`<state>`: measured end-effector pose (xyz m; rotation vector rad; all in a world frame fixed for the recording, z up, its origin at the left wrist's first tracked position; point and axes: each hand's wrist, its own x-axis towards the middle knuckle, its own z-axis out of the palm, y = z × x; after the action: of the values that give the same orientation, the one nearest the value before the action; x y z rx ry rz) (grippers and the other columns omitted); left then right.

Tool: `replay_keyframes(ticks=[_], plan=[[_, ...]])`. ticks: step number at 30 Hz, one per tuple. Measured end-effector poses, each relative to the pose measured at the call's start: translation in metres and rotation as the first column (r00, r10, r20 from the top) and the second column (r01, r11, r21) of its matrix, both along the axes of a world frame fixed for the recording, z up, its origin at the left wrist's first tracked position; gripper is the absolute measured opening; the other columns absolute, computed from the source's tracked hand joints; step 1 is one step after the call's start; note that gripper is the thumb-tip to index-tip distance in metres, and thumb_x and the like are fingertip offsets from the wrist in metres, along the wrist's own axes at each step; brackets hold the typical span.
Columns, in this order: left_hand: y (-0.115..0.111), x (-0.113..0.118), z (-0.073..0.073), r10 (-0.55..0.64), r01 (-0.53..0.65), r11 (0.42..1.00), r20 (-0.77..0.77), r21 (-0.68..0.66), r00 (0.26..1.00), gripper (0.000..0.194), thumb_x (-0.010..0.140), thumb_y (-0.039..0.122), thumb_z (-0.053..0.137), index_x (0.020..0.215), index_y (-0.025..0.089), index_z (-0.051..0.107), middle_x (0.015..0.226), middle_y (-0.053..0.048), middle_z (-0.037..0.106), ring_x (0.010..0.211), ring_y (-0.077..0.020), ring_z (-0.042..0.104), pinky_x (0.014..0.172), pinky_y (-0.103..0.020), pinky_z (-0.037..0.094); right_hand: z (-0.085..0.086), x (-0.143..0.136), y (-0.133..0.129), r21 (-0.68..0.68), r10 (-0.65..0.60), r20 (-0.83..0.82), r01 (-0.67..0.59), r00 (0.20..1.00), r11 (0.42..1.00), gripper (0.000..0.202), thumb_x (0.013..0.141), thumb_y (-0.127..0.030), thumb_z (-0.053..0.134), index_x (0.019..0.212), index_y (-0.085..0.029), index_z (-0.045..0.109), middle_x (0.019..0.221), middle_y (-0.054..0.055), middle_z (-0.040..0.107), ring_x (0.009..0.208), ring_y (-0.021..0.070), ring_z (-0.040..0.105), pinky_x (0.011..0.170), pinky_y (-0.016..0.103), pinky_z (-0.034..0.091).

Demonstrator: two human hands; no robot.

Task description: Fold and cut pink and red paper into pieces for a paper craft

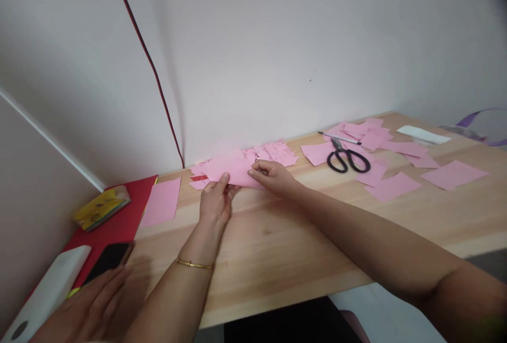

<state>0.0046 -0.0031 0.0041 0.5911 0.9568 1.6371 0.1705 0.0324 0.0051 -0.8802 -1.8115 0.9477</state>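
A sheet of pink paper (233, 170) is held up between both hands above the wooden table (273, 258). My left hand (216, 198), with a gold bracelet on its wrist, pinches the sheet's lower left part, thumb on top. My right hand (271, 177) has its thumb and forefinger closed on the sheet's right part. Behind the sheet lies a pile of cut pink pieces (279, 153) against the wall, with a small red piece (199, 178) at its left.
Black-handled scissors (348, 161) and a pen (340, 138) lie among pink scraps at right. Another person's hand (99, 301) is at lower left, near a dark phone (109, 259), a white device (51, 290) and a yellow packet (101, 208) on red paper.
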Motion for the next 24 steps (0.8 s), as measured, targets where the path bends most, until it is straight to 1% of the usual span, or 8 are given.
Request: replay_keyframes(ticks=[4, 8, 13, 15, 20, 24], plan=[[0.0, 0.0, -0.001, -0.006, 0.006, 1.0, 0.002, -0.002, 1.0, 0.027, 0.059, 0.021, 0.081, 0.076, 0.009, 0.064, 0.073, -0.004, 0.068, 0.063, -0.0129, 0.062, 0.069, -0.035, 0.057, 0.0, 0.0, 0.0, 0.015, -0.008, 0.022, 0.008, 1.0, 1.0, 0.026, 0.084, -0.039, 0.05, 0.067, -0.018, 0.048, 0.064, -0.003, 0.043, 0.063, 0.0114, 0.04, 0.059, 0.024, 0.031], [0.001, 0.001, -0.001, -0.014, 0.014, 1.0, 0.006, 0.002, 1.0, 0.027, 0.059, 0.021, 0.081, 0.077, 0.009, 0.064, 0.073, -0.004, 0.068, 0.062, -0.0128, 0.062, 0.068, -0.034, 0.057, 0.0, -0.001, -0.001, 0.043, -0.028, 0.048, 0.026, 0.998, 0.999, 0.025, 0.086, -0.038, 0.046, 0.069, -0.019, 0.045, 0.066, -0.002, 0.044, 0.064, 0.0121, 0.042, 0.061, 0.025, 0.033], [0.001, 0.004, -0.003, -0.048, 0.048, 0.999, 0.012, -0.014, 0.999, 0.029, 0.059, 0.021, 0.081, 0.08, 0.01, 0.065, 0.073, -0.004, 0.069, 0.062, -0.0124, 0.062, 0.066, -0.032, 0.057, -0.003, -0.003, 0.0, 0.122, -0.145, 0.138, 0.128, 0.98, 0.984, 0.023, 0.089, -0.037, 0.04, 0.072, -0.021, 0.038, 0.066, -0.002, 0.044, 0.065, 0.0139, 0.043, 0.062, 0.026, 0.032], [0.0, 0.005, -0.004, -0.059, 0.059, 0.998, 0.019, -0.015, 0.998, 0.028, 0.059, 0.02, 0.081, 0.08, 0.01, 0.064, 0.073, -0.004, 0.069, 0.061, -0.012, 0.062, 0.066, -0.031, 0.056, -0.004, -0.002, 0.002, 0.143, -0.17, 0.168, 0.146, 0.971, 0.979, 0.022, 0.089, -0.036, 0.039, 0.073, -0.021, 0.037, 0.066, -0.002, 0.044, 0.064, 0.0143, 0.043, 0.062, 0.027, 0.032], [0.0, 0.008, -0.005, -0.107, 0.107, 0.994, 0.029, -0.001, 0.994, 0.024, 0.061, 0.017, 0.079, 0.079, 0.011, 0.064, 0.077, -0.005, 0.07, 0.068, -0.0133, 0.064, 0.075, -0.033, 0.056, -0.005, 0.004, 0.007, 0.166, -0.168, 0.17, 0.14, 0.971, 0.976, 0.023, 0.09, -0.037, 0.039, 0.073, -0.021, 0.038, 0.066, -0.002, 0.044, 0.063, 0.014, 0.043, 0.061, 0.026, 0.032], [-0.001, 0.009, -0.005, -0.135, 0.135, 0.991, 0.038, 0.0, 0.99, 0.022, 0.062, 0.015, 0.078, 0.079, 0.011, 0.065, 0.079, -0.005, 0.07, 0.07, -0.0132, 0.065, 0.075, -0.032, 0.055, -0.005, 0.007, 0.01, 0.174, -0.171, 0.163, 0.143, 0.972, 0.974, 0.023, 0.09, -0.037, 0.04, 0.073, -0.021, 0.039, 0.066, -0.002, 0.044, 0.064, 0.0139, 0.043, 0.061, 0.026, 0.033]])
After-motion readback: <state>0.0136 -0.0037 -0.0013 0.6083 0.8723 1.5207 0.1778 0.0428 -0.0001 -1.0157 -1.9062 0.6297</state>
